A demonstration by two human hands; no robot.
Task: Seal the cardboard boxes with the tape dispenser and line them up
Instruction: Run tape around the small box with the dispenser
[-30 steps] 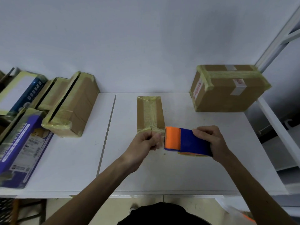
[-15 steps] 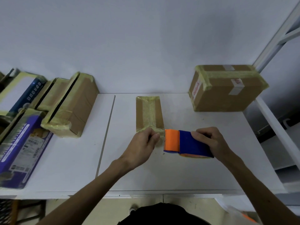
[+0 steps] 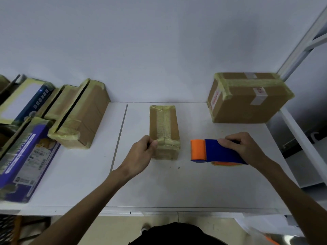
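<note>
1. Spanning the whole width, the white table (image 3: 177, 188) is carrying every box; its far edge is meeting a pale wall.
2. At the far right corner, a large taped cardboard box (image 3: 247, 103) is sitting against the wall; yellowish tape is running along its top edges, and a white label strip is crossing its top.
3. On the left, a purple printed carton (image 3: 26, 156) is lying lengthwise near the front edge; behind it a blue-and-white carton (image 3: 23, 99) is lying against the wall.
4. Just right of those, a taped brown box (image 3: 83, 119) is lying at a slant, touching the wall with its far end.
5. In the middle, the narrow cardboard box (image 3: 164, 128) is lying lengthwise, pointing away from the person; yellowish tape is running down its top and over its near end.
6. To its right, with a gap between them, the blue-and-orange tape dispenser (image 3: 212, 152) is pointing its orange end at the box; whether it is touching the table is unclear.
7. The right hand (image 3: 242, 147) is gripping the dispenser from above, fingers wrapping its blue body.
8. The left hand (image 3: 139, 156) is curling at the box's near left corner; its thumb is pressing on the tape at the top edge.
</note>
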